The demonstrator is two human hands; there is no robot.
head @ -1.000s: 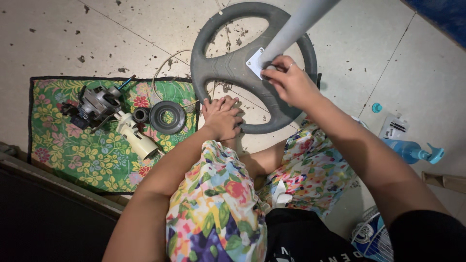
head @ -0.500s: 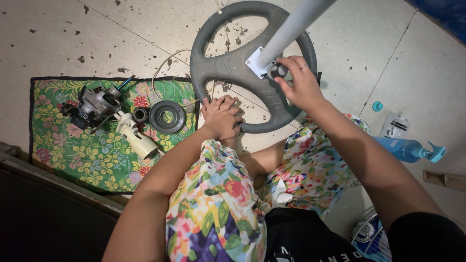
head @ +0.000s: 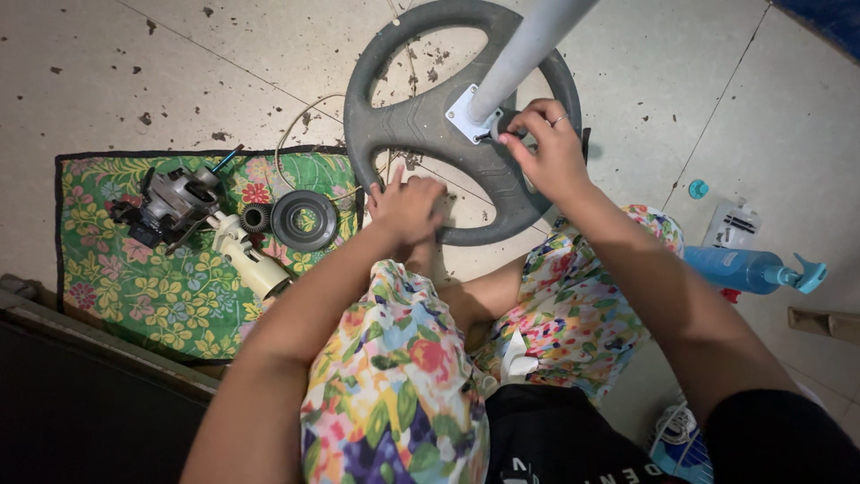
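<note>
Round grey fan base (head: pixel 421 134) on floor at 12 o'clock, white pole (head: pixel 528 49) rising from centre. My left grip (head: pixel 408 208) flat on its 6 o'clock rim, fingers spread. Right grip (head: pixel 546 148) pinched on small fastener (head: pixel 498 133) at pole's foot.

Floral trousers (head: pixel 394 385), ringed right grip (head: pixel 548 152)

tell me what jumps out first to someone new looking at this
The grey ring base with its white pole fills the top middle of the tiled floor. The right hand works at the pole's foot, and the left hand rests on the base's near rim. At left, a floral cloth carries a motor and a round black part.
</note>
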